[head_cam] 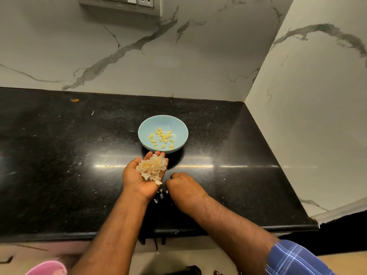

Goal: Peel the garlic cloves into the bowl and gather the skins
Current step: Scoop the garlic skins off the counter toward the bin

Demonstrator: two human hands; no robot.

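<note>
A light blue bowl [179, 128] stands on the black counter and holds several peeled yellow garlic cloves [161, 136]. Just in front of it my left hand [139, 178] lies palm up, cupped under a heap of pale papery garlic skins [152, 168]. My right hand [185, 188] is beside it on the counter, knuckles up, fingers curled down toward the surface. What its fingertips hold is hidden. A few small white skin scraps [159, 196] lie on the counter between my two wrists.
The black stone counter [59, 155] ends at marble walls behind and to the right. Tiny skin flecks are scattered over it. A pink container [47, 268] sits on the floor at the lower left. A switch panel [119, 1] is on the back wall.
</note>
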